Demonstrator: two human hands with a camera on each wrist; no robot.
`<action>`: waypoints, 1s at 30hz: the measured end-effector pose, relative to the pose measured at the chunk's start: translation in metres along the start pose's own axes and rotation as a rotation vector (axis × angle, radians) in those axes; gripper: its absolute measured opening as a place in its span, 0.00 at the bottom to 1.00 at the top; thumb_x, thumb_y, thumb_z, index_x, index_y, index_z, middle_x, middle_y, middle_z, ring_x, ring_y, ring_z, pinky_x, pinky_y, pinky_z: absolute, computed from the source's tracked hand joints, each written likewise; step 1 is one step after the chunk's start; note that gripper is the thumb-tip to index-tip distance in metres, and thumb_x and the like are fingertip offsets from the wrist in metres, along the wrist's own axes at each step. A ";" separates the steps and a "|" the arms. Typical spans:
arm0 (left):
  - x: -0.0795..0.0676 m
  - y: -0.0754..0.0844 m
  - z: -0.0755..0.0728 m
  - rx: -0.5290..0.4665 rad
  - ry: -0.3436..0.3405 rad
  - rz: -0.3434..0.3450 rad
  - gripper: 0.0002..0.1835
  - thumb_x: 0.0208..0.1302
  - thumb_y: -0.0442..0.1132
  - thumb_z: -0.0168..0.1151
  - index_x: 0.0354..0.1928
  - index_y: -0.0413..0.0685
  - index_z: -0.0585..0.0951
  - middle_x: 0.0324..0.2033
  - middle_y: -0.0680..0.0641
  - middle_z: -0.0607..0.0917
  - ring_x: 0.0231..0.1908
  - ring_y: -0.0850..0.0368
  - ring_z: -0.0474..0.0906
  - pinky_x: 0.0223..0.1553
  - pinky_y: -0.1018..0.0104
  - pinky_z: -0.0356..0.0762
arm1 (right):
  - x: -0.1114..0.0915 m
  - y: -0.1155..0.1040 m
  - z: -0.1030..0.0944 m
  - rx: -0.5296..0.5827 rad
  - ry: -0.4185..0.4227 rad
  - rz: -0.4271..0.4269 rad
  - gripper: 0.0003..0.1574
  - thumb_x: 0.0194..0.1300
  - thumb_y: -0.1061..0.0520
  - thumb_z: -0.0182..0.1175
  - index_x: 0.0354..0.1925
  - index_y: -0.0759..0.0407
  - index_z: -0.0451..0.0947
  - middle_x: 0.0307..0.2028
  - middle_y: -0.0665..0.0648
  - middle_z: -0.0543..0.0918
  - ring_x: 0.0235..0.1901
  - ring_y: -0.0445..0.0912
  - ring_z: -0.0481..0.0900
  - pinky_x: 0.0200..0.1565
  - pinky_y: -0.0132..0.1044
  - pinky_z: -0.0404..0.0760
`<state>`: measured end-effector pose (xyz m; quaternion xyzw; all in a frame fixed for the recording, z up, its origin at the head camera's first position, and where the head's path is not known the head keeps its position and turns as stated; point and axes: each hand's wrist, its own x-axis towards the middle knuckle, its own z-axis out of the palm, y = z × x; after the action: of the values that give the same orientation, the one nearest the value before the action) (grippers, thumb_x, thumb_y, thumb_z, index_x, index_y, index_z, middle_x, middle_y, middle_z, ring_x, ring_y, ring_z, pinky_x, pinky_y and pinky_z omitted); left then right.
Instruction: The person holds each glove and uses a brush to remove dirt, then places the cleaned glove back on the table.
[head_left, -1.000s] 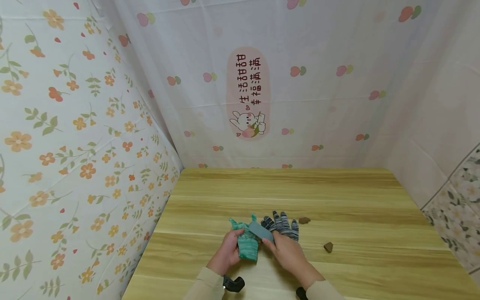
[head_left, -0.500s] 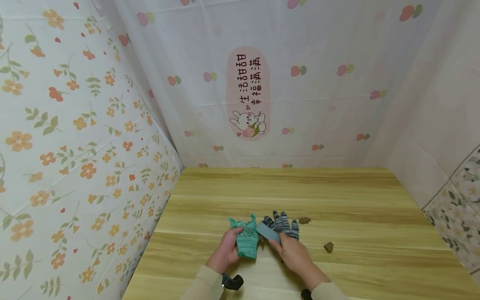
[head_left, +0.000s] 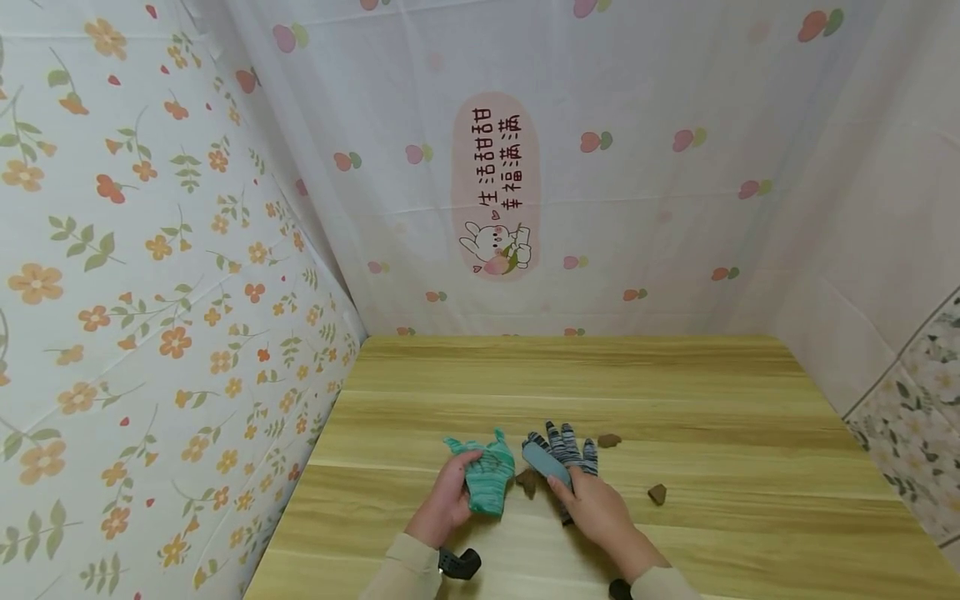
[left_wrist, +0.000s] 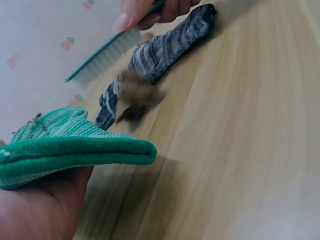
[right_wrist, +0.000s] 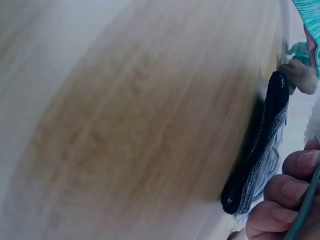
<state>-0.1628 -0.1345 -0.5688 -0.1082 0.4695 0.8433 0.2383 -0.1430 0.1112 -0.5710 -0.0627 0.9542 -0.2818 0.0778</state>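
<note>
In the head view my left hand (head_left: 446,496) grips a green knitted glove (head_left: 489,483), held above the table with its fingers pointing away. Dark specks cling to the glove's upper face in the left wrist view. My right hand (head_left: 600,510) holds a brush (head_left: 547,462) with a blue-green back and pale bristles (left_wrist: 102,62), apart from the green glove. Beneath the brush lies a black-and-grey striped glove (left_wrist: 175,45), partly covered by it and by the hand. A brown, irregular piece (left_wrist: 135,95) shows blurred between the two gloves.
Two more brown pieces lie on the wooden table (head_left: 420,375): one (head_left: 609,440) beyond the striped glove, another (head_left: 657,494) to the right. Patterned cloth (head_left: 637,208) hangs behind the table, and a flowered cloth (head_left: 172,275) at the left.
The brush has moved right, off the green glove and over the striped one. My left hand has shifted slightly left with the green glove. The brown piece between the gloves has come into view.
</note>
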 end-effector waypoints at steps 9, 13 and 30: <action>0.009 0.006 -0.003 0.039 0.056 0.034 0.12 0.78 0.44 0.48 0.52 0.43 0.69 0.36 0.53 0.80 0.37 0.62 0.77 0.40 0.69 0.78 | -0.003 0.008 -0.007 0.022 0.014 0.010 0.42 0.77 0.37 0.50 0.64 0.75 0.71 0.56 0.74 0.81 0.55 0.67 0.81 0.54 0.62 0.79; 0.016 0.005 -0.006 0.076 0.074 0.047 0.11 0.78 0.42 0.49 0.53 0.42 0.68 0.37 0.52 0.80 0.37 0.60 0.78 0.39 0.68 0.80 | -0.005 0.013 -0.010 0.035 0.029 0.018 0.42 0.77 0.38 0.50 0.64 0.76 0.70 0.58 0.75 0.79 0.56 0.68 0.79 0.56 0.63 0.77; 0.034 0.000 -0.015 0.214 0.065 0.097 0.31 0.78 0.33 0.49 0.77 0.44 0.51 0.58 0.39 0.78 0.48 0.52 0.83 0.47 0.57 0.84 | -0.006 0.055 -0.036 0.041 0.148 0.080 0.35 0.77 0.37 0.51 0.53 0.70 0.74 0.42 0.66 0.85 0.40 0.58 0.84 0.37 0.54 0.81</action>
<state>-0.1930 -0.1366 -0.5907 -0.0867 0.5689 0.7950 0.1918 -0.1475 0.1769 -0.5699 -0.0019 0.9532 -0.3017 0.0193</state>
